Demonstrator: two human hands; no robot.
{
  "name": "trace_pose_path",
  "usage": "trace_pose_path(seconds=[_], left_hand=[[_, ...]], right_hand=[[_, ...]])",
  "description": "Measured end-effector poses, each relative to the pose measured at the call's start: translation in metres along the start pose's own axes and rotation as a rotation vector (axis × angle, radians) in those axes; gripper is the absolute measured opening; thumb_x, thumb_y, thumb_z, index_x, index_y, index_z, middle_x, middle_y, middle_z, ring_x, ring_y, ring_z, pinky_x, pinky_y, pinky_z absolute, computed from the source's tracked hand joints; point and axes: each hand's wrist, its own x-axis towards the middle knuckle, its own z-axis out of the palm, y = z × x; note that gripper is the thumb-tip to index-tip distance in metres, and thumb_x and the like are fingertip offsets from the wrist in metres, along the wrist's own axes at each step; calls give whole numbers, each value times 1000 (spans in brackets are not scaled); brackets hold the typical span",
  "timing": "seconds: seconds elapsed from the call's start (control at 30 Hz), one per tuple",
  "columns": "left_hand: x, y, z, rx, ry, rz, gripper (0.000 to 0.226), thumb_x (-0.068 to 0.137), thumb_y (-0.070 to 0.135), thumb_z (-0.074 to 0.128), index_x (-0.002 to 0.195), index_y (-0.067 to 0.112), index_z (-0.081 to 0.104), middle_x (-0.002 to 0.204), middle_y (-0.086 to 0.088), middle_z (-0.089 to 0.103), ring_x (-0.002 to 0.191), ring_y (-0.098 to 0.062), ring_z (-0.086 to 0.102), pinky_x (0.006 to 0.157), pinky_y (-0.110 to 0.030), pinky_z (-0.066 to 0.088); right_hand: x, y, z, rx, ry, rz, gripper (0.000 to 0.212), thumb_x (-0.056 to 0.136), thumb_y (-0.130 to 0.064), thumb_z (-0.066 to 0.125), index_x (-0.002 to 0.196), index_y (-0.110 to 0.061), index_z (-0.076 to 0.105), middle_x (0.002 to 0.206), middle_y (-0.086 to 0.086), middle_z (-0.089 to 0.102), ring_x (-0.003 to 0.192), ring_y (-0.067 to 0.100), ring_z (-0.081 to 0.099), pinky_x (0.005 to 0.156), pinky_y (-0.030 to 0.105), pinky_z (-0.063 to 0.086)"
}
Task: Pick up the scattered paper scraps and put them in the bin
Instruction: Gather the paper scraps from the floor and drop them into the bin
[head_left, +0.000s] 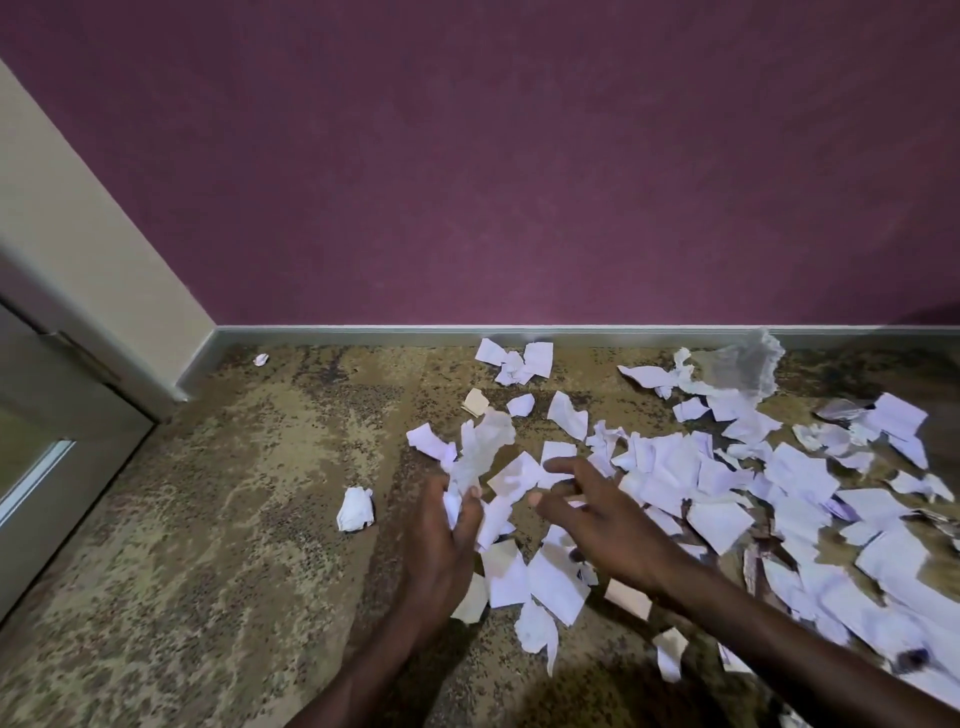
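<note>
Lots of paper scraps (675, 467) lay on the carpet (208, 519) by the purple wall (467, 156). My left hand (441, 545) held a bunch of scraps (478, 457). My right hand (597, 514) was open, reaching. I should grab many together, squeezing tight. I saw no bin.

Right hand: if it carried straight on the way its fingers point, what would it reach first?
Most likely the flat white scrap just beyond the fingertips of the right hand, next to the bunch of scraps the left hand grips. Its height above the carpet is unclear.
</note>
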Motion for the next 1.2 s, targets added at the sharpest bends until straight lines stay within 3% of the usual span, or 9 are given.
trace_pose_path(seconds=[0.17,0.33,0.4,0.47,0.63,0.83,0.97,1.1,1.2], left_hand=[[-11,22,26,-10,-213,116,16,94,45,46,99,30,44,77,14,55,73,-3,53,63,-20,39],[-16,52,45,-23,-355,198,17,96,36,52,87,34,39,62,17,46,57,-5,40,51,-17,25],[-10,64,52,-76,-352,173,14,93,43,51,94,31,43,60,9,45,55,-8,41,52,-21,30],[-4,78,61,-143,-309,100,21,90,46,50,100,28,48,69,5,56,63,-9,52,58,-25,40],[16,116,92,-396,-197,-193,17,100,21,49,116,24,54,105,8,65,84,5,61,61,-5,43],[26,157,117,-582,-152,-294,24,101,23,44,113,30,64,106,14,68,92,0,65,71,-17,49],[29,161,131,-567,-209,-322,28,92,56,49,107,38,65,105,12,70,98,-11,66,88,-41,55],[29,162,140,-508,-205,-357,25,94,54,50,96,32,61,93,2,71,85,-18,69,77,-47,59],[31,166,147,-452,-195,-335,22,96,48,50,101,30,61,96,4,71,88,-16,69,79,-42,58]], right_hand=[[17,4,21,601,107,196,83,74,-75,62,145,-46,30,138,-13,46,125,19,53,101,49,48],[17,19,-5,711,300,171,22,93,-21,59,112,-25,70,109,6,74,95,28,71,80,43,57],[11,21,-14,699,416,174,25,95,-10,53,98,-21,75,93,5,76,80,23,70,62,31,57],[5,18,-20,715,563,186,28,96,-10,52,91,-22,77,89,2,76,78,21,68,57,23,49],[-4,4,-30,862,737,196,32,97,-14,45,80,-15,72,84,4,74,82,25,68,72,32,54],[-7,-2,-43,864,771,73,22,93,-35,60,83,-26,77,83,-7,76,89,18,70,86,42,55],[-4,4,-48,801,741,116,35,83,-50,64,102,-21,72,100,1,74,94,21,71,62,29,57],[-7,9,-59,797,765,86,16,89,-27,65,105,-30,63,100,2,74,81,17,73,58,29,55],[-7,11,-65,802,791,35,32,93,-14,61,110,-40,64,108,-9,69,86,13,71,57,26,55]])
